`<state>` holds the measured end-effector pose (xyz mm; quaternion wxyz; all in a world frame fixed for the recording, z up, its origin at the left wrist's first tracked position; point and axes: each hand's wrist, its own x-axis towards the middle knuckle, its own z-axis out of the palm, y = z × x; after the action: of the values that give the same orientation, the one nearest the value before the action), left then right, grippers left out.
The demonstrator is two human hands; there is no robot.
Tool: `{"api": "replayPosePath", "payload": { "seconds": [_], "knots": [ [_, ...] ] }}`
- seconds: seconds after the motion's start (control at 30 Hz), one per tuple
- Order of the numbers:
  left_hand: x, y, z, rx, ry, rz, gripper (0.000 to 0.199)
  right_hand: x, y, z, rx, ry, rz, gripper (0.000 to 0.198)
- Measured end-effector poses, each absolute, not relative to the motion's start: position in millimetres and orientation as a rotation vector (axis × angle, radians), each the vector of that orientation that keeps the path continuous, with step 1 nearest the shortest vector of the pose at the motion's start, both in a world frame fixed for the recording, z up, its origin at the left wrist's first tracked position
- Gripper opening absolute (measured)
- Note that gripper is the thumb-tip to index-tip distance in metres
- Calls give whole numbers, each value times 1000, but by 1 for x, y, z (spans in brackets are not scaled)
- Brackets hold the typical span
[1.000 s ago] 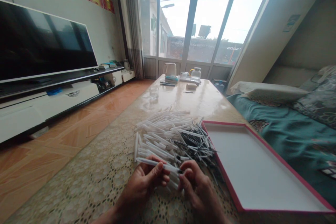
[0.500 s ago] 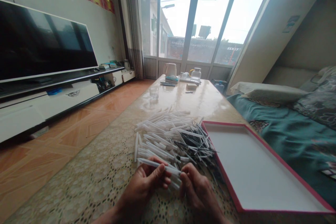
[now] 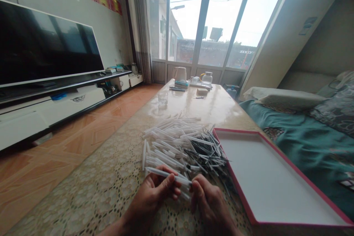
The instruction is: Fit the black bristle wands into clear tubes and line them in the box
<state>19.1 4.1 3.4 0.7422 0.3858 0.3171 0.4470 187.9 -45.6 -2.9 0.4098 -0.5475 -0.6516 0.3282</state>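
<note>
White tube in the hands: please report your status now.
Left grip closed on white tube; right grip pinching its other end. Nearest clutter: tube pile just beyond.

The held pen barrel [image 3: 181,180] closes the gap between left hand [image 3: 155,190] and right hand [image 3: 207,195]. Ahead, heaped white pen barrels [image 3: 166,156] bar low travel; dark pen refills [image 3: 204,149] and the pink-edged tray [image 3: 279,184] obstruct the right. Leftward, the lace-patterned tablecloth [image 3: 96,180] leaves wide passage; air above the heap is open.

Held pen [image 3: 181,180]: smooth plastic; tabletop [image 3: 224,107]: glossy; bedding [image 3: 293,140]: matt cloth.
</note>
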Motion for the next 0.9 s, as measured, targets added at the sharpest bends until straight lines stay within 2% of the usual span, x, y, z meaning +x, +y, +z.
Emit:
{"api": "replayPosePath", "payload": {
  "seconds": [0.13, 0.3, 0.47, 0.67, 0.9],
  "knots": [
    [19, 4, 1, 851, 704, 992, 21, 189, -46, -2, -1351, -1662, 798, 31],
    [18, 4, -2, 859, 671, 979, 23, 189, -47, -3, -1356, -1662, 856, 39],
    [18, 6, -1, 861, 667, 976, 21, 189, -47, -6, -1354, -1662, 796, 33],
    [18, 3, 1, 862, 656, 977, 23, 187, -47, -6, -1304, -1618, 889, 39],
    [17, 5, -5, 890, 599, 976, 20, 189, -46, -5, -1307, -1636, 859, 35]
  ]
}}
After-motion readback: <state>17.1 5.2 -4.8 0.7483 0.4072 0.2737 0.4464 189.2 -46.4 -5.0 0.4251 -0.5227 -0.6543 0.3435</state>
